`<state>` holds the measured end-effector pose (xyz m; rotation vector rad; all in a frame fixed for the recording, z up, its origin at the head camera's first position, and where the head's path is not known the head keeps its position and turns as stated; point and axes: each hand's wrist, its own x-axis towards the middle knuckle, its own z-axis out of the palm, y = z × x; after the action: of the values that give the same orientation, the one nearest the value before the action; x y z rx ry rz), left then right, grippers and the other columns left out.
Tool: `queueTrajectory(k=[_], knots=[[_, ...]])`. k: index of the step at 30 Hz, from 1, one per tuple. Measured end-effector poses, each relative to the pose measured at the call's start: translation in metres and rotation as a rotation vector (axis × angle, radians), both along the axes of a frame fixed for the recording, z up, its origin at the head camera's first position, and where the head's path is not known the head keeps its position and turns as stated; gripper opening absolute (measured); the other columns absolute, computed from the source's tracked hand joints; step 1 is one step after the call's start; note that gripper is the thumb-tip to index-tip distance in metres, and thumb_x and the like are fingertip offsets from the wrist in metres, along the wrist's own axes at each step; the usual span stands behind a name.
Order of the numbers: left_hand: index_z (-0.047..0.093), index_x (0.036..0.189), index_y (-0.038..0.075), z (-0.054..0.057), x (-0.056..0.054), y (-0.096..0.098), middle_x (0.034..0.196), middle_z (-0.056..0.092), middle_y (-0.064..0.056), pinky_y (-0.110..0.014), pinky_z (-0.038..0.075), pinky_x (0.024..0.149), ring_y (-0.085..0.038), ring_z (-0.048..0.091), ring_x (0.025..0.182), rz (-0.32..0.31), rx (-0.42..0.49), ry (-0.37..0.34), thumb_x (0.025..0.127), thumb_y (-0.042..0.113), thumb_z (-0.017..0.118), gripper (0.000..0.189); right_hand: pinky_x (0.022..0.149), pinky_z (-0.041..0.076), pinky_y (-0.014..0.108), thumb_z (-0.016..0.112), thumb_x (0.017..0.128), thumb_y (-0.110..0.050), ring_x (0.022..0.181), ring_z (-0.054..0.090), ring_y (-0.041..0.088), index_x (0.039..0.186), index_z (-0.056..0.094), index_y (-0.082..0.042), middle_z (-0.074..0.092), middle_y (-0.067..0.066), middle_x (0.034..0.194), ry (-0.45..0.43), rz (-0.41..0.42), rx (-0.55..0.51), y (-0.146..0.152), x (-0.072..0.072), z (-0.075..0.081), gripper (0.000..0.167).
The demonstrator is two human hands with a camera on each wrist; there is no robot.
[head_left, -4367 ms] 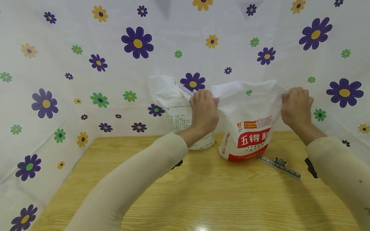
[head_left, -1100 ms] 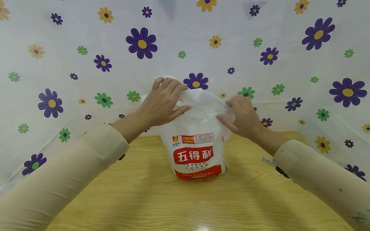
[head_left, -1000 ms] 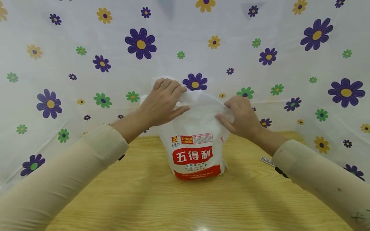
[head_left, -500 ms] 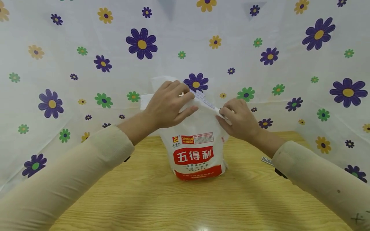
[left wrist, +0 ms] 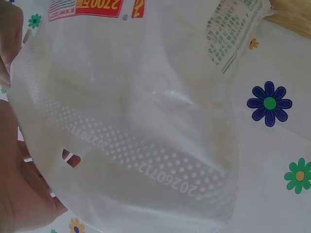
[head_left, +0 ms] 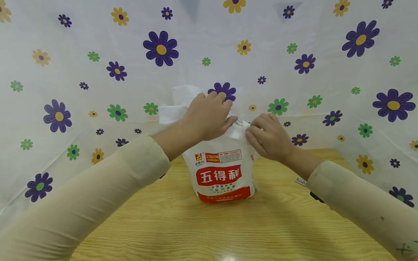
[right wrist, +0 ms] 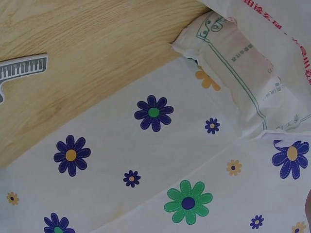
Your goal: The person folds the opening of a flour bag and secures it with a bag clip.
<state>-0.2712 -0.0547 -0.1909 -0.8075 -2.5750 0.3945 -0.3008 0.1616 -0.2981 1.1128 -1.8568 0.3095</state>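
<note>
A white flour bag (head_left: 219, 145) with a red label stands upright on the table, its upper part creased and partly bent over. My left hand (head_left: 209, 117) grips its top edge near the middle, thumb pointing right. At the top right corner, my right hand (head_left: 269, 137) pinches the bag between thumb and curled fingers. The left wrist view shows the bag's loose white top (left wrist: 121, 82) with an embossed dotted strip and a small hole; my left hand (left wrist: 29, 194) is at its edge. The left part of the top (head_left: 170, 114) sticks out beyond my wrist.
Behind stands a second white bag (right wrist: 243, 73) with green print, mostly hidden in the head view. A pale strip with purple marks (head_left: 241, 121) shows at its top. A piano-key patterned clip (right wrist: 22, 68) lies on the wooden table (head_left: 209, 228). A flowered cloth (head_left: 114, 40) hangs behind.
The flour bag has come left and nearer, in front of the second bag. Over the last second my left hand has slid right along its top, which is bent lower there; my right hand stays.
</note>
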Motion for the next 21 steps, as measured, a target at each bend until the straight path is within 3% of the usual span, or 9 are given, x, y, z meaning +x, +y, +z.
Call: queueTrajectory(k=[3, 6, 11, 15, 21], knots=[[0.061, 0.122, 0.009, -0.006, -0.004, -0.002, 0.112, 0.065, -0.010, -0.041, 0.053, 0.084, -0.028, 0.061, 0.102, 0.031, -0.054, -0.024, 0.104, 0.054, 0.035, 0.055, 0.070, 0.043, 0.040, 0.050, 0.100, -0.024, 0.070, 0.052, 0.025, 0.084, 0.065, -0.001, 0.060, 0.009, 0.073, -0.034, -0.027, -0.028, -0.005, 0.001, 0.006, 0.032], [0.062, 0.108, 0.008, -0.012, -0.007, -0.007, 0.098, 0.066, -0.009, -0.039, 0.054, 0.074, -0.026, 0.062, 0.087, 0.031, -0.067, -0.029, 0.105, 0.055, 0.031, 0.055, 0.064, 0.042, 0.036, 0.057, 0.097, -0.021, 0.063, 0.048, 0.022, 0.087, 0.063, -0.001, 0.056, 0.008, 0.068, -0.103, -0.078, -0.046, -0.011, 0.004, 0.013, 0.023], [0.064, 0.096, 0.008, -0.021, -0.012, -0.017, 0.090, 0.065, -0.010, -0.037, 0.056, 0.066, -0.025, 0.060, 0.078, -0.026, -0.066, 0.004, 0.105, 0.055, 0.032, 0.058, 0.064, 0.049, 0.035, 0.053, 0.100, -0.020, 0.068, 0.053, 0.024, 0.097, 0.062, 0.000, 0.059, 0.011, 0.079, -0.229, -0.183, -0.062, -0.024, 0.007, 0.020, 0.022], [0.066, 0.093, 0.007, -0.027, -0.016, -0.021, 0.083, 0.064, -0.009, -0.034, 0.055, 0.062, -0.023, 0.058, 0.073, -0.101, -0.083, 0.081, 0.105, 0.053, 0.035, 0.057, 0.062, 0.052, 0.033, 0.049, 0.103, -0.024, 0.069, 0.055, 0.023, 0.099, 0.063, -0.002, 0.060, 0.011, 0.082, -0.267, -0.253, 0.003, -0.031, 0.006, 0.021, 0.026], [0.061, 0.077, 0.010, -0.036, -0.023, -0.029, 0.063, 0.054, -0.003, -0.028, 0.045, 0.050, -0.018, 0.050, 0.058, -0.208, -0.072, 0.285, 0.105, 0.050, 0.042, 0.052, 0.049, 0.045, 0.028, 0.051, 0.104, -0.025, 0.054, 0.052, 0.019, 0.091, 0.057, -0.003, 0.055, 0.008, 0.068, -0.230, -0.291, 0.110, -0.034, 0.001, 0.016, 0.026]])
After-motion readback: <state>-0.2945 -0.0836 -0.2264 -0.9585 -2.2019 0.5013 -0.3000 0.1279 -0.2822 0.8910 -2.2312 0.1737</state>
